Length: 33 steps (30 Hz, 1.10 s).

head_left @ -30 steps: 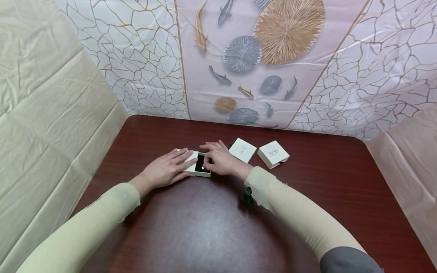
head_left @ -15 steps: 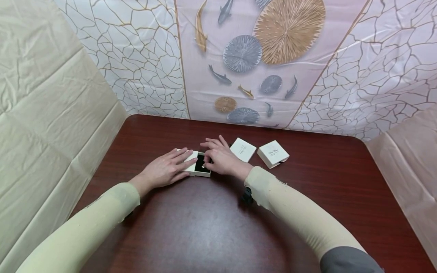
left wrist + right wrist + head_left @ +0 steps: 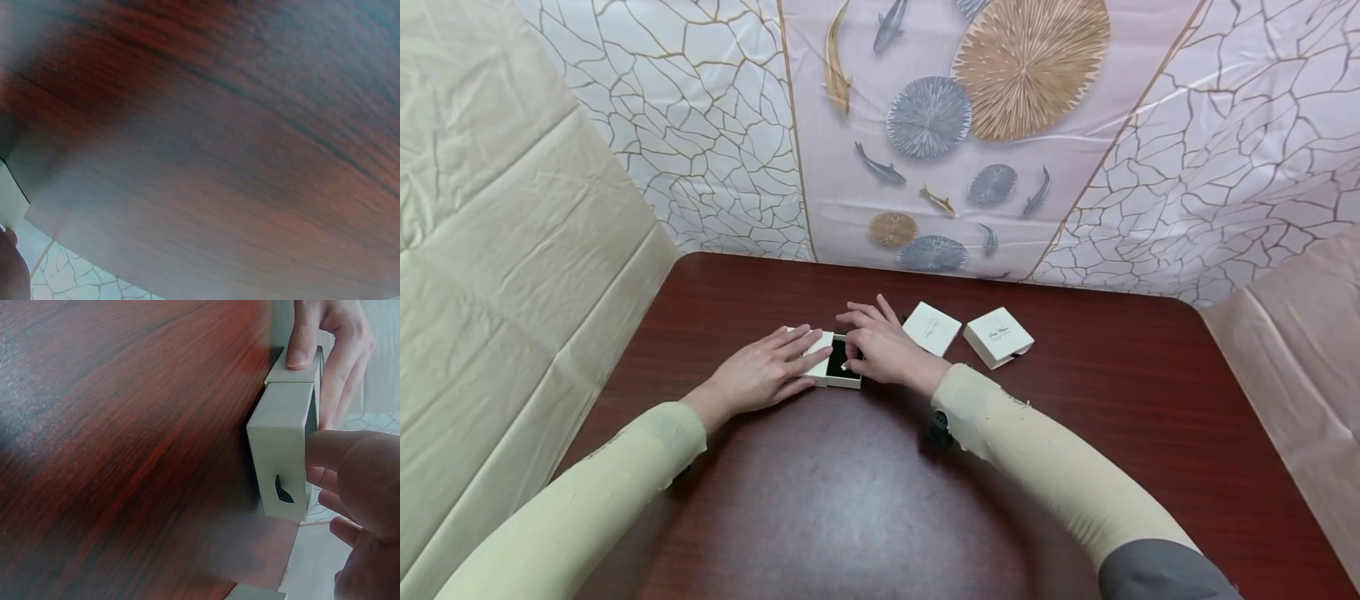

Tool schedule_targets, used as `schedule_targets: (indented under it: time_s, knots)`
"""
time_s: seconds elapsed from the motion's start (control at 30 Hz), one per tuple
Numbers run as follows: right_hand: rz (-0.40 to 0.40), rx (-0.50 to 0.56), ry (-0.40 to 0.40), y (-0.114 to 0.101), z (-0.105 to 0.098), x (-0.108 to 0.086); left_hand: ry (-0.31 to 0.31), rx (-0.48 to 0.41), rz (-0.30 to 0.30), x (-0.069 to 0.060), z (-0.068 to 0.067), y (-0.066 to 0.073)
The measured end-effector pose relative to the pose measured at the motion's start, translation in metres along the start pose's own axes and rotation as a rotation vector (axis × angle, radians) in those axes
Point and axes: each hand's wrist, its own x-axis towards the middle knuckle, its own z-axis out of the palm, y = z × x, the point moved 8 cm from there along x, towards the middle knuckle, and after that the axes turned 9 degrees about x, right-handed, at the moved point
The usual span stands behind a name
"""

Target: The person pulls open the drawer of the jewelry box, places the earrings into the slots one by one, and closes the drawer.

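1. One small white box (image 3: 822,372), lying flat on the dark reddish-brown tabletop (image 3: 820,500), between left hand (image 3: 766,367) and right hand (image 3: 883,346).
2. Partly drawn out of the box's cover, toward the right: a shallow drawer (image 3: 845,384) with pale, straight walls and a thin rim, in line with the cover and shown side-on in the right wrist view.
3. Inside the drawer: black lining (image 3: 837,358), sharply dark against the pale walls; at the right thumb, a tiny whitish piece (image 3: 844,367), too small to identify.
4. On the drawer's end wall, in the right wrist view: a narrow slot with a black tab (image 3: 283,489).
5. Hands, left: fingers straight and slightly spread, laid across the cover, with nothing gripped.
6. Hands, right: thumb and forefinger bent down at the drawer's black interior, remaining fingers raised and apart; impossible to tell a firm pinch on the tiny piece from a mere touch.
7. Just beyond the right hand: a second white box (image 3: 932,328), closed, turned askew, with faint small lettering on top; contents hidden.
8. Just beside the second: a third white box (image 3: 998,337), also closed and askew, with darker lettering on top and a dark tab at the near right edge; contents hidden.
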Motion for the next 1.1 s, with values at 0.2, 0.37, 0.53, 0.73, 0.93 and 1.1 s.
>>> schedule_targets:
  time_s: [0.2, 0.37, 0.53, 0.73, 0.93, 1.1]
  knots:
    - [0.003, -0.007, -0.001, -0.001, -0.004, -0.001, 0.009, -0.002, 0.006, -0.001, 0.001, -0.001]
    - [-0.006, 0.001, 0.01, -0.003, -0.007, -0.002, 0.014, 0.001, 0.005, -0.001, 0.0, -0.001]
    - [-0.023, 0.011, 0.003, -0.007, -0.005, 0.0, 0.006, 0.0, 0.0, -0.001, 0.0, -0.001]
    - [-0.025, -0.009, 0.001, -0.009, -0.001, 0.001, 0.001, -0.006, -0.001, -0.001, 0.0, -0.001]
    - [-0.062, -0.028, 0.013, -0.014, 0.001, 0.0, 0.007, -0.009, 0.004, -0.001, -0.001, -0.001]
    - [-0.067, -0.037, 0.025, -0.014, 0.001, -0.001, -0.001, -0.005, -0.002, -0.002, 0.001, -0.001]
